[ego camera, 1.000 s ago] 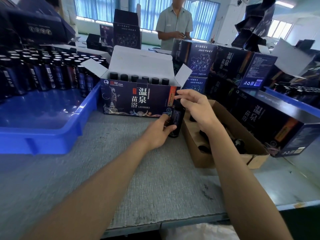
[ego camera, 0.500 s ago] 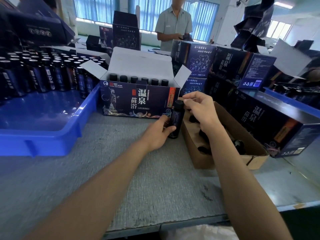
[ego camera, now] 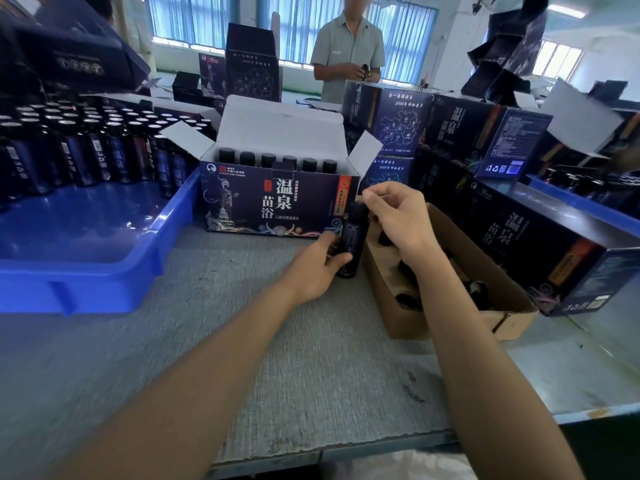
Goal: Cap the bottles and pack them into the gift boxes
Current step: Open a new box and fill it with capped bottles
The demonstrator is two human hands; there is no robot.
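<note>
While the open gift box (ego camera: 277, 202) waits behind, a dark bottle (ego camera: 350, 247) stands on the table (ego camera: 277, 341) at its right corner — the left hand (ego camera: 317, 268) grips its body, the right hand (ego camera: 398, 216) pinches the cap (ego camera: 357, 212). Capping looks under way; next likely comes tightening, then lifting it boxward.

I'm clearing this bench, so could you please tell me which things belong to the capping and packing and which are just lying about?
In the job: held bottle, its cap, open gift box, blue tray of bottles, brown carton.
Lying about: closed boxes on the right, stacked boxes behind, person standing opposite.
</note>
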